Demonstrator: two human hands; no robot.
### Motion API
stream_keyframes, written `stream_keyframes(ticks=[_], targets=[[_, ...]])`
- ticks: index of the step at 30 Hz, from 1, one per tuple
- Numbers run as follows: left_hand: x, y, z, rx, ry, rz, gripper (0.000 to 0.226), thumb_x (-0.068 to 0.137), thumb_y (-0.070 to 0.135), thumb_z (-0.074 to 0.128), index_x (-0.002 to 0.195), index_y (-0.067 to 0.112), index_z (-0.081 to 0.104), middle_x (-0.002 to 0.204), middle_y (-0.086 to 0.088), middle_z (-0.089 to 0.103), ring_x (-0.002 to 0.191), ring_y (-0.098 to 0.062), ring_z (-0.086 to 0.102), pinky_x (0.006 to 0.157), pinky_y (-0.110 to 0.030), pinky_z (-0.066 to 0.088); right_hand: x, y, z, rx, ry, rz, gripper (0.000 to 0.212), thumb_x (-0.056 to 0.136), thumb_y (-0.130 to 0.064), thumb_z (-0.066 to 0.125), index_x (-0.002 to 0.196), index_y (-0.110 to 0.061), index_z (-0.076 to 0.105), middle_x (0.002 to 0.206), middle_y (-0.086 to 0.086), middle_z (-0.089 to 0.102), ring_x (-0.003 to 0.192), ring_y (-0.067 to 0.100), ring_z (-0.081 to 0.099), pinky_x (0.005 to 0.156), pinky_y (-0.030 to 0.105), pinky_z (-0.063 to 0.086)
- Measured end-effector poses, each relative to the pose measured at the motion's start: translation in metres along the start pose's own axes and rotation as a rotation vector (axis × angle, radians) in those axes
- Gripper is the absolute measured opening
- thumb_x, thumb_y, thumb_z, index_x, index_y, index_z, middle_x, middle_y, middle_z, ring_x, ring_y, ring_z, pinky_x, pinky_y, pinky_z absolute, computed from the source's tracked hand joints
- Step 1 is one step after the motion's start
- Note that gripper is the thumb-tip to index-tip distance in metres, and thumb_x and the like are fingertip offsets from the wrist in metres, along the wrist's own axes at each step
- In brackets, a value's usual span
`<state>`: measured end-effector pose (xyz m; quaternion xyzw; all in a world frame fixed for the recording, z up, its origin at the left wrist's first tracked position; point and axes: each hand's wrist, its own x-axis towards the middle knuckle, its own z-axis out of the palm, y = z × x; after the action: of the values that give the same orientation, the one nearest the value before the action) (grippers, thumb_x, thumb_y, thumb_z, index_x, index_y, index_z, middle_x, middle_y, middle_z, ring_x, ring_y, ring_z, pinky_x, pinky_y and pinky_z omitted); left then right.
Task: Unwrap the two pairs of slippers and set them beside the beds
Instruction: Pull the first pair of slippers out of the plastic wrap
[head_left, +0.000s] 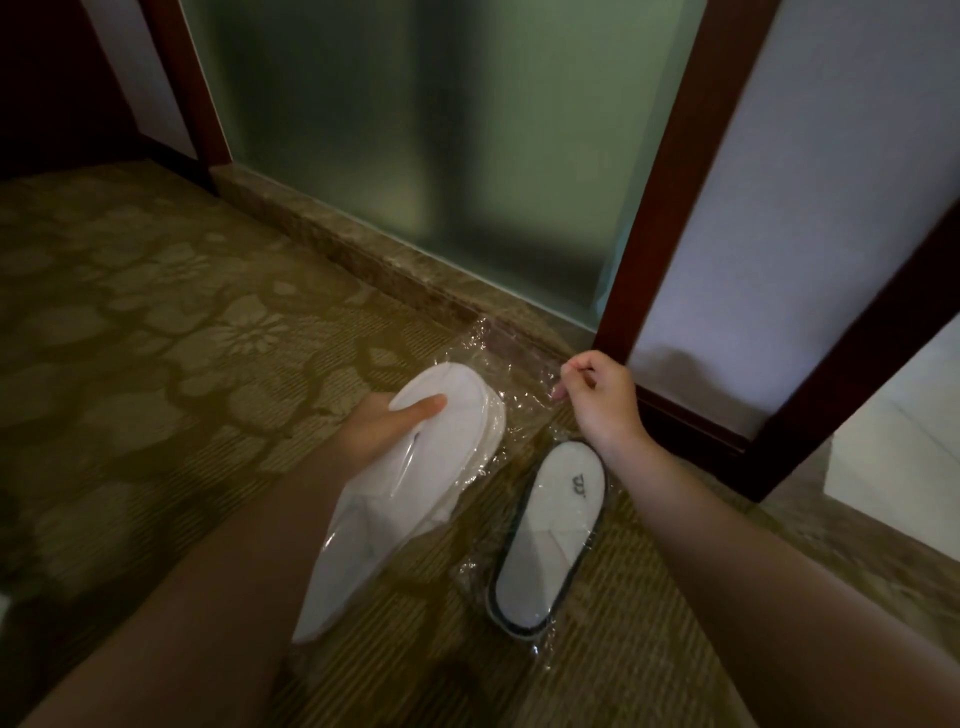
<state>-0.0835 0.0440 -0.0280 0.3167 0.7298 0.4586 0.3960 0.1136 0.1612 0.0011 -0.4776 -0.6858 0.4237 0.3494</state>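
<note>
Left hand grips soft white slippers

A floral-patterned carpet meets a marble threshold under a frosted glass door (dark wooden frame).

A hotel room: olive floral-patterned carpet, a frosted green glass bathroom partition in dark red-brown wooden frames, and white disposable slippers in clear plastic wrap.
</note>
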Motion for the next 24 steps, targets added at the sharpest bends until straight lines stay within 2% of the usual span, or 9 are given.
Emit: stream_keyframes(ticks=[3, 6, 8, 10, 13, 16, 18, 20, 24], targets=[[0.001, -0.001, -0.002, -0.011, 0.035, 0.025, 0.038, 0.077, 0.045, 0.068, 0.100, 0.014, 0.069, 0.100, -0.010, 0.072, 0.094, -0.027, 0.067, 0.089, -0.039, 0.052, 0.003, 0.006, -0.001, 0.082, 0.052, 0.142, 0.017, 0.095, -0.013, 0.048, 0.086, -0.009, 0.061, 0.071, -0.001, 0.064, 0.069, 0.011, 0.057, 0.073, 0.028, 0.048], [0.001, 0.001, 0.000, -0.035, 0.040, 0.037, 0.027, 0.079, 0.044, 0.067, 0.086, 0.018, 0.068, 0.090, -0.005, 0.071, 0.086, -0.023, 0.066, 0.080, -0.033, 0.053, 0.003, 0.011, -0.002, 0.164, 0.055, 0.266, 0.018, 0.094, -0.010, 0.048, 0.088, -0.005, 0.064, 0.070, -0.001, 0.064, 0.064, 0.010, 0.054, 0.060, 0.022, 0.045], [0.000, 0.002, 0.001, -0.044, 0.032, 0.049, 0.022, 0.080, 0.042, 0.066, 0.081, 0.021, 0.066, 0.085, -0.001, 0.070, 0.082, -0.019, 0.065, 0.070, -0.027, 0.051, 0.003, 0.015, -0.002, 0.224, 0.032, 0.340, 0.016, 0.093, -0.008, 0.049, 0.088, -0.004, 0.064, 0.069, 0.001, 0.064, 0.064, 0.012, 0.055, 0.061, 0.022, 0.046], [0.000, 0.001, 0.001, -0.044, 0.020, 0.056, 0.021, 0.080, 0.042, 0.067, 0.081, 0.021, 0.065, 0.086, 0.000, 0.070, 0.082, -0.019, 0.065, 0.068, -0.026, 0.050, 0.003, 0.016, -0.001, 0.236, 0.026, 0.397, 0.012, 0.092, -0.007, 0.050, 0.090, -0.007, 0.063, 0.073, 0.004, 0.064, 0.065, 0.014, 0.055, 0.063, 0.025, 0.047], [0.000, -0.002, 0.000, -0.046, -0.006, 0.051, 0.019, 0.080, 0.039, 0.067, 0.081, 0.020, 0.065, 0.085, -0.001, 0.069, 0.079, -0.018, 0.065, 0.065, -0.026, 0.049, 0.007, 0.015, 0.000, 0.097, 0.098, 0.298, 0.014, 0.088, -0.008, 0.057, 0.100, -0.013, 0.060, 0.097, 0.006, 0.060, 0.080, 0.017, 0.055, 0.066, 0.024, 0.045], [-0.001, -0.002, -0.002, -0.015, -0.017, 0.054, 0.024, 0.080, 0.039, 0.068, 0.090, 0.017, 0.065, 0.086, 0.000, 0.069, 0.081, -0.018, 0.064, 0.066, -0.026, 0.049, 0.008, 0.003, 0.000, 0.013, 0.163, 0.050, 0.013, 0.087, -0.009, 0.058, 0.097, -0.018, 0.057, 0.103, 0.002, 0.059, 0.091, 0.014, 0.056, 0.078, 0.023, 0.047], [0.000, -0.003, -0.003, 0.002, -0.023, 0.064, 0.029, 0.080, 0.039, 0.068, 0.097, 0.015, 0.066, 0.086, -0.001, 0.069, 0.081, -0.017, 0.065, 0.065, -0.025, 0.049, 0.006, -0.007, 0.002, -0.020, 0.102, -0.109, 0.011, 0.088, -0.010, 0.057, 0.093, -0.018, 0.061, 0.095, -0.004, 0.061, 0.088, 0.007, 0.056, 0.077, 0.015, 0.044], [0.002, -0.003, -0.002, 0.019, -0.038, 0.070, 0.027, 0.080, 0.040, 0.068, 0.094, 0.017, 0.066, 0.085, 0.001, 0.069, 0.080, -0.015, 0.065, 0.064, -0.025, 0.049, 0.005, -0.018, 0.007, -0.062, -0.026, -0.183, 0.012, 0.090, -0.012, 0.056, 0.093, -0.015, 0.067, 0.091, -0.006, 0.064, 0.086, 0.004, 0.058, 0.076, 0.013, 0.043], [0.004, -0.004, 0.000, 0.057, -0.059, 0.100, 0.022, 0.079, 0.038, 0.069, 0.091, 0.019, 0.067, 0.087, 0.000, 0.071, 0.079, -0.016, 0.066, 0.068, -0.024, 0.051, 0.004, -0.027, 0.017, -0.105, -0.226, -0.065, 0.021, 0.093, -0.012, 0.050, 0.095, -0.015, 0.070, 0.096, -0.002, 0.067, 0.094, 0.014, 0.063, 0.087, 0.027, 0.049]])
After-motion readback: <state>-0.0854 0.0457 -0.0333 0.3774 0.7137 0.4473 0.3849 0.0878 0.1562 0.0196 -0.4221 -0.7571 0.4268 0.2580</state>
